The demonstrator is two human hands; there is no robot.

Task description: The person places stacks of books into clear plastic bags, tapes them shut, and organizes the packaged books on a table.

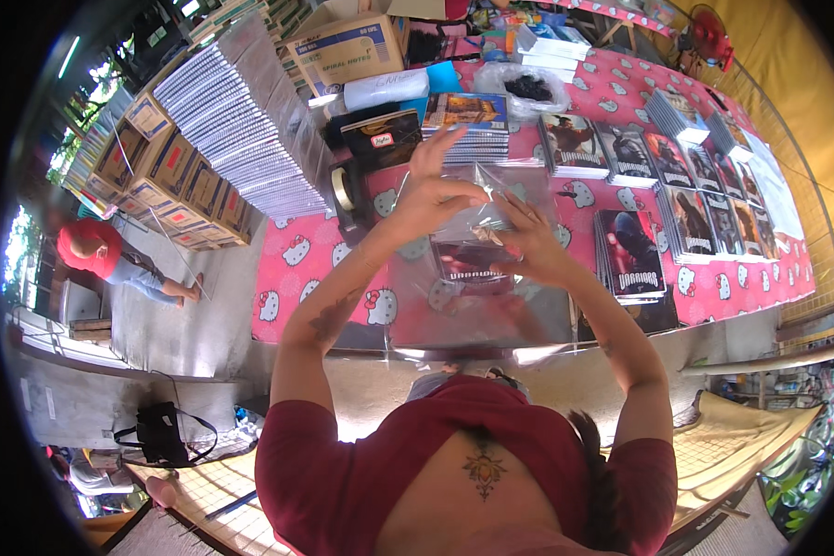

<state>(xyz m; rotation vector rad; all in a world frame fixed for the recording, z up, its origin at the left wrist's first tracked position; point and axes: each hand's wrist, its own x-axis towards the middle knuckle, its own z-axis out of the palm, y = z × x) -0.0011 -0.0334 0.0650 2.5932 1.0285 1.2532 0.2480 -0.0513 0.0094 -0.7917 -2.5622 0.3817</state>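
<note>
A clear plastic sleeve [477, 176] stands partly raised over the table in front of me. My left hand [426, 196] pinches its edge between thumb and forefinger, the other fingers lifted away. Close by, my right hand [536, 248] has its fingers closed on the sleeve's right side. Below both hands lies a dark-covered notebook [468, 263] with pale lettering, partly hidden by my right hand and glare on the plastic. More flat clear plastic [417, 310] covers the table's near edge. Just beyond my left hand is a notebook stack [468, 113] with an orange-and-blue cover.
Illustrated notebook stacks [628, 255] stand on the right of the pink patterned tablecloth [584, 199]. At left rises a tall spiral-notebook stack [241, 130], near a tape roll [343, 188]. An open carton [347, 56] stands behind. A person in red [93, 248] is at far left.
</note>
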